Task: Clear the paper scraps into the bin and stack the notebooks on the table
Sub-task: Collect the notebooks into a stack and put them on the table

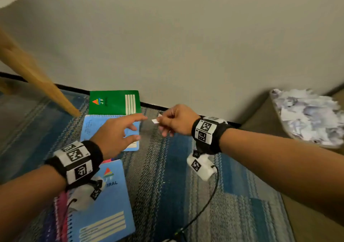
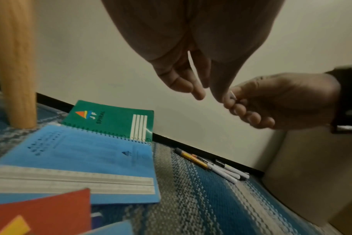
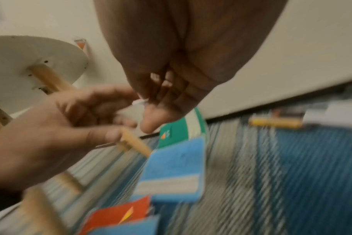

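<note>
My right hand [image 1: 170, 121] pinches a small white paper scrap [image 1: 155, 121] above the rug, near the wall. My left hand [image 1: 119, 135] hovers just left of it with fingers spread and nothing in it; its fingertips [image 2: 199, 95] nearly meet the right hand [image 2: 271, 103]. On the rug lie a green spiral notebook [image 1: 114, 102] by the wall, a light blue notebook [image 1: 93, 128] below it, and another blue notebook [image 1: 109, 202] near me on top of pink and purple ones. A red notebook [image 2: 44, 211] shows in the left wrist view. The bin [image 1: 309, 117], full of paper scraps, stands at the right.
A wooden table leg [image 1: 37, 78] slants down to the rug at the left, under a white round tabletop [image 3: 30, 68]. Several pens [image 2: 213, 167] lie along the black skirting by the wall. A black cable [image 1: 204, 206] trails over the striped blue rug [image 1: 176, 186].
</note>
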{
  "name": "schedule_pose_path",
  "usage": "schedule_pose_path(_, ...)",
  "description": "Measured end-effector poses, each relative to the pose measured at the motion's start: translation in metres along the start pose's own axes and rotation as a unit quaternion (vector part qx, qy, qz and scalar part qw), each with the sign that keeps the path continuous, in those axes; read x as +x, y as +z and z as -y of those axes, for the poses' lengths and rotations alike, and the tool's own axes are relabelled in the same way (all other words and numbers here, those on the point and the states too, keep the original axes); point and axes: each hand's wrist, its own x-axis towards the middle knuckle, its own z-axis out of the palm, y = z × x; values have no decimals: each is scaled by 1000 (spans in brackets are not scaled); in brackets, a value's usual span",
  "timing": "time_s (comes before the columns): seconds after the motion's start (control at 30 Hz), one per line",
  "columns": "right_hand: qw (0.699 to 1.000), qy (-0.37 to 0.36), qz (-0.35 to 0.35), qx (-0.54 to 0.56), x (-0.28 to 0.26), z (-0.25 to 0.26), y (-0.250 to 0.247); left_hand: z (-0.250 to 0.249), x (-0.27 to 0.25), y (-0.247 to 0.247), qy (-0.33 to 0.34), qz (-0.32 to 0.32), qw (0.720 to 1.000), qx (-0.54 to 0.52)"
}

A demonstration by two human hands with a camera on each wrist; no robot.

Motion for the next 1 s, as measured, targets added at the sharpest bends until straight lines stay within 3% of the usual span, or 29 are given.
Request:
schedule_pose_path(0.07,978,27,-101,-178,-16,-4,-67,5,11,15,32,20,999,12)
schedule_pose_path(0.2,890,197,-244,-331,-75,-27,-213,23,30,39,60,47,997,34)
schedule_pose_path(0.3,804,359,-259,-398,-122,-55,-271,43,39,49,61,21,998,21)
schedule_pose_path(0.37,781,416,-236,-402,-140,-75,-282,50,45,54,68,4,997,25)
schedule_pose_path(0.5,784,429,-223,-389,-155,-95,-284,106,53,66,78,17,997,17)
schedule_pose_path(0.57,780,436,-219,-392,-151,-88,-288,135,50,60,88,-25,994,56)
schedule_pose_path(0.63,783,430,-233,-383,-145,-73,-292,117,45,53,57,0,996,63)
schedule_pose_path(0.73,805,357,-267,-392,-118,-40,-284,33,32,11,-29,-8,996,79)
schedule_pose_path(0.87,880,204,-214,-371,-44,8,-185,25,17,-25,-131,19,974,182)
schedule_pose_path(1.0,955,72,-2,-289,6,26,-17,41,-34,-59,-264,-21,945,190)
